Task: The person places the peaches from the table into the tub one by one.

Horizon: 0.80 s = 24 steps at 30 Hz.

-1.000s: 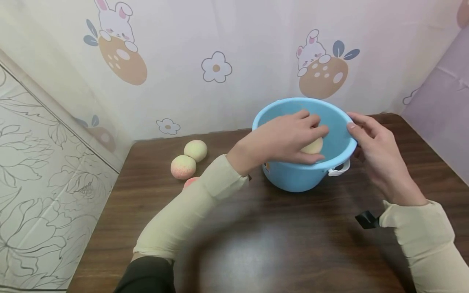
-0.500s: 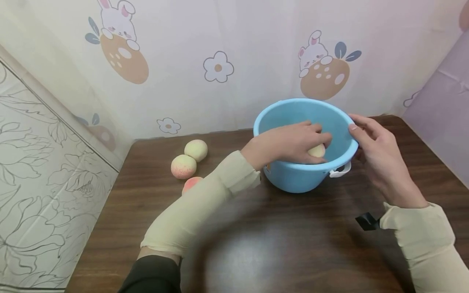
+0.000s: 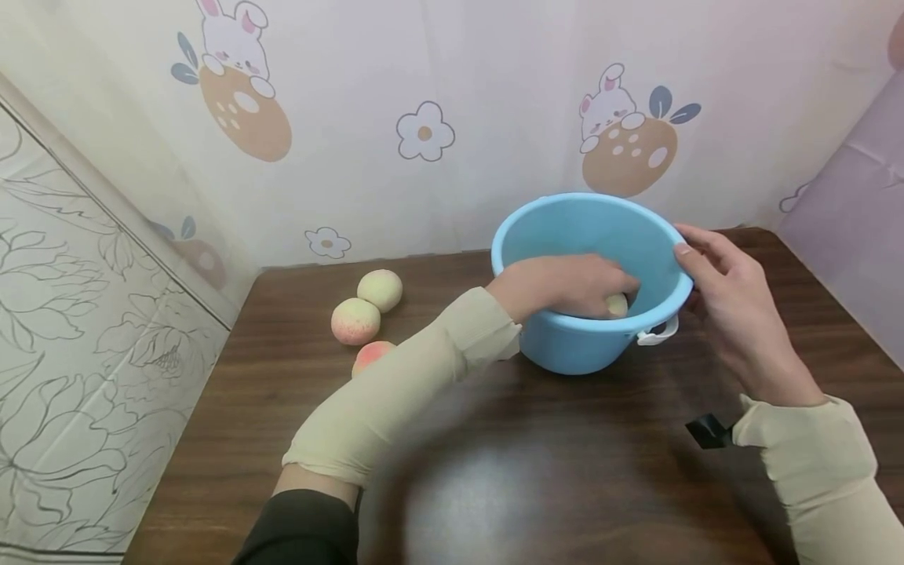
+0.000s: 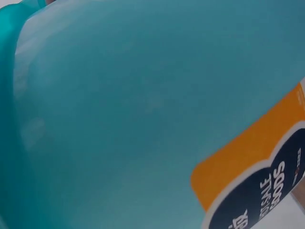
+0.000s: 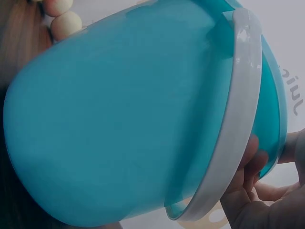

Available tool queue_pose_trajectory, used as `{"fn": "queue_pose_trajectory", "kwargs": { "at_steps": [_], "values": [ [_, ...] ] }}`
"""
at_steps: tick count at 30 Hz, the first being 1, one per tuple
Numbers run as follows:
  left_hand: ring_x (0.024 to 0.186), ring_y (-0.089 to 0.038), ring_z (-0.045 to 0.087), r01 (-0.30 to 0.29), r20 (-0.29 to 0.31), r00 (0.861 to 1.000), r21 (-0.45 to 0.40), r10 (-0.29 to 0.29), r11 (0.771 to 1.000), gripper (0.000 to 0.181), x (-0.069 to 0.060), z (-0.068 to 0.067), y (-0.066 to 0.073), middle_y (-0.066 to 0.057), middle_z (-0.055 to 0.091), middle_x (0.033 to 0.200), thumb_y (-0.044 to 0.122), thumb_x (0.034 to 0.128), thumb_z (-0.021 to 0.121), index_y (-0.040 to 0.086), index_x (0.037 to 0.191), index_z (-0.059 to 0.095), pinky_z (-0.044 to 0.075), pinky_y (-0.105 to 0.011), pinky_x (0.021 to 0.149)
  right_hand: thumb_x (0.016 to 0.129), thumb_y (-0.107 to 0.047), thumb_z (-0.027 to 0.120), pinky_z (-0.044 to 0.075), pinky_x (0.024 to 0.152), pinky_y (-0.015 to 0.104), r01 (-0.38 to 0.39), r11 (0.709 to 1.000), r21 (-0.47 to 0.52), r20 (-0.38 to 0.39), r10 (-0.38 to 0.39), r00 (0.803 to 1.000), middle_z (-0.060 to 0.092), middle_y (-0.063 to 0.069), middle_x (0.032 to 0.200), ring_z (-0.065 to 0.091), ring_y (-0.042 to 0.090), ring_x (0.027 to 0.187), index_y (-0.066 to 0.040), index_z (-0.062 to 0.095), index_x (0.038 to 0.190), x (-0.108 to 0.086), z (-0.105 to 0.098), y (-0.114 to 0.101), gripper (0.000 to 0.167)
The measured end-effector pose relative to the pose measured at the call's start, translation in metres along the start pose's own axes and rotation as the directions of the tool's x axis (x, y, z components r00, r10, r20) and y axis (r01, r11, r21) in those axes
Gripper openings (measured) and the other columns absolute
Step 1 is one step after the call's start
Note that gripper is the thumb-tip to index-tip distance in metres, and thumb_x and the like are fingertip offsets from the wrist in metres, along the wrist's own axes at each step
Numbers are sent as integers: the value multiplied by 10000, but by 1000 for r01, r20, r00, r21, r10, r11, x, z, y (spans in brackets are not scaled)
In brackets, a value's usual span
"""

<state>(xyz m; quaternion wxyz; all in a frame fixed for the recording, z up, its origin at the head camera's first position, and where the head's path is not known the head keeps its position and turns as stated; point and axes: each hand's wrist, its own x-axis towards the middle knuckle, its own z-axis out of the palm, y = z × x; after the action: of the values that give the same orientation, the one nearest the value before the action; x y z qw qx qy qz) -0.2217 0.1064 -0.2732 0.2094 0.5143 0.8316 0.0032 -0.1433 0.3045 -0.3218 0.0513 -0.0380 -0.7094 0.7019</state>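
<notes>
A light blue bucket [image 3: 579, 341] with a white handle [image 3: 658, 333] stands on the table. Reaching over its near rim, my left hand [image 3: 575, 284] is down inside and grips a pale yellow peach [image 3: 617, 305], mostly hidden by the fingers. The bucket's right rim is pinched by my right hand [image 3: 734, 302], thumb on the inner side and fingers outside. The right wrist view shows those fingers behind the white handle [image 5: 245, 86]. In the left wrist view the bucket's wall [image 4: 143, 105] fills nearly everything, with an orange and dark blue label [image 4: 252, 157].
Left of the bucket lie a pale yellow peach [image 3: 380, 291], a speckled pink-yellow peach [image 3: 356, 322] and a pinker peach [image 3: 371, 355] partly covered by my left sleeve. Behind the brown table [image 3: 565, 471] hangs a curtain [image 3: 353, 157] printed with rabbits.
My left hand has gone lower into the bucket with the peach, moving slightly right. The right hand keeps its hold on the rim.
</notes>
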Motion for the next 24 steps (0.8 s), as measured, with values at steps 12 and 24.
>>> {"fn": "queue_pose_trajectory", "kwargs": {
  "at_steps": [12,24],
  "values": [
    [986,-76,555,47,60,997,-93,-42,995,157,0,-1,-3,75,607,990,289,1061,539,245,1189,618,418,-228,888,1025,-368,644,585,695,188,-5,1000,-27,-5,5,1000,557,-67,1291,637,64,965,-178,470,1561,2,1,-3,594],
    [1114,-93,538,39,18,999,-87,-37,995,348,-15,-12,-7,79,633,1214,349,1052,560,275,1391,596,418,-260,973,1026,-371,641,585,690,189,-2,999,-35,-9,1,1000,565,-59,1281,641,64,959,-179,474,1559,3,2,-4,591]
  ]
}}
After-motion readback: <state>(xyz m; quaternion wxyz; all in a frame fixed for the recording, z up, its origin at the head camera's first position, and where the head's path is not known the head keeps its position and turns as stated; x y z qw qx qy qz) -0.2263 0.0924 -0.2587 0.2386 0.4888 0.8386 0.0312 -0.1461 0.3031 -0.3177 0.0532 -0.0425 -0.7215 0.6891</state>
